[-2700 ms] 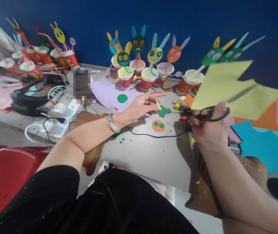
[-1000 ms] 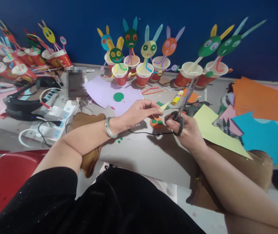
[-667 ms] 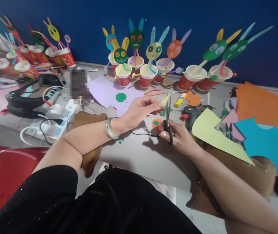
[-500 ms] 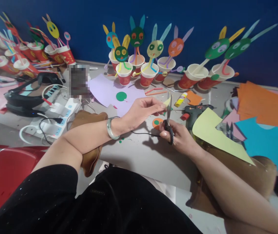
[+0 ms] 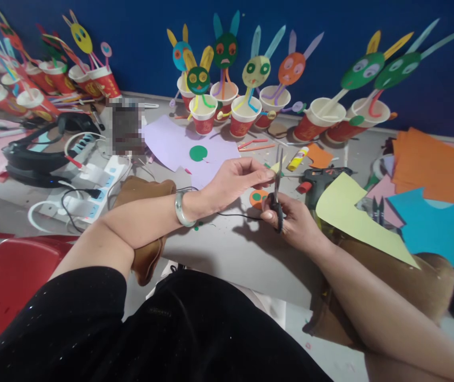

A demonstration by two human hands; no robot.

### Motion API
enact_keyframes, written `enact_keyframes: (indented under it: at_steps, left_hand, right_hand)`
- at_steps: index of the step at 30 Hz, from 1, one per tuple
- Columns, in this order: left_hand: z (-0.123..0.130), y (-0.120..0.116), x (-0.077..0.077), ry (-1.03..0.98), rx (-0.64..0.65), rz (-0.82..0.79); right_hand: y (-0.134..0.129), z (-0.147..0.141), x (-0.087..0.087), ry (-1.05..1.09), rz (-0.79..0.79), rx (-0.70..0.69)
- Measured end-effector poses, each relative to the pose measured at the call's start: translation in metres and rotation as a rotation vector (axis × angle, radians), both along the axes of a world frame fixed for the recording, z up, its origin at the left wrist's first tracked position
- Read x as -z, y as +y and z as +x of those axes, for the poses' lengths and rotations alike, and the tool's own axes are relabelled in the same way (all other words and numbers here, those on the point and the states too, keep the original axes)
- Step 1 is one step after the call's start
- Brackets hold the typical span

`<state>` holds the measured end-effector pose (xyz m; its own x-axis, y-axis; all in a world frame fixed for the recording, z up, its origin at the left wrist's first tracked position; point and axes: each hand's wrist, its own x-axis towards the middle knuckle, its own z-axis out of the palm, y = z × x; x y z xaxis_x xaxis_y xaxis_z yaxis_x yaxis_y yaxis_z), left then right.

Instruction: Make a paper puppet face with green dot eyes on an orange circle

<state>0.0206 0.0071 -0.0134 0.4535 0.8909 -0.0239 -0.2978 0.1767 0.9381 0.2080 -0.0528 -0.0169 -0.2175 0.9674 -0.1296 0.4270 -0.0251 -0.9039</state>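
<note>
My right hand (image 5: 298, 222) grips black-handled scissors (image 5: 277, 183), blades pointing up and away and slightly apart. My left hand (image 5: 237, 183) pinches a small piece of pale yellow paper (image 5: 280, 164) between thumb and fingers, right by the blades; the fingers hide part of it. Beneath the hands lies an orange paper disc (image 5: 256, 198) with green dots on it. Farther back, a green paper circle (image 5: 198, 153) rests on a lilac sheet (image 5: 166, 142). Beside my right hand is a larger pale yellow sheet (image 5: 342, 204) with a piece cut away.
Red paper cups (image 5: 243, 124) with paper-faced figures line the blue wall. A glue stick (image 5: 298, 158) and glue gun (image 5: 324, 179) lie beyond my right hand. Orange sheets (image 5: 434, 167) and blue paper (image 5: 436, 228) are at right. A power strip (image 5: 109, 183) and headset (image 5: 35, 159) are at left.
The scissor blades have parted slightly beside the yellow paper. Both hands stay in nearly the same place, while the view has shifted a little.
</note>
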Motion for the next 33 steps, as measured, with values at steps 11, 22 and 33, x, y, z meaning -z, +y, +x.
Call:
enact_keyframes:
  at_steps: [11,22,33]
  left_hand:
    - [-0.0004,0.0001,-0.0003,0.002,0.000,0.010]
    - [0.0008,0.0005,-0.0024,-0.024,-0.003,-0.033]
    - [-0.0014,0.0020,0.0001,0.004,0.028,0.000]
  right_hand:
    - [0.0000,-0.0003,-0.0004,-0.024,-0.024,-0.010]
    - [0.0000,-0.0003,-0.0001,-0.036,-0.004,-0.029]
    - [-0.0011,0.0019,-0.0024,-0.036,-0.026,-0.033]
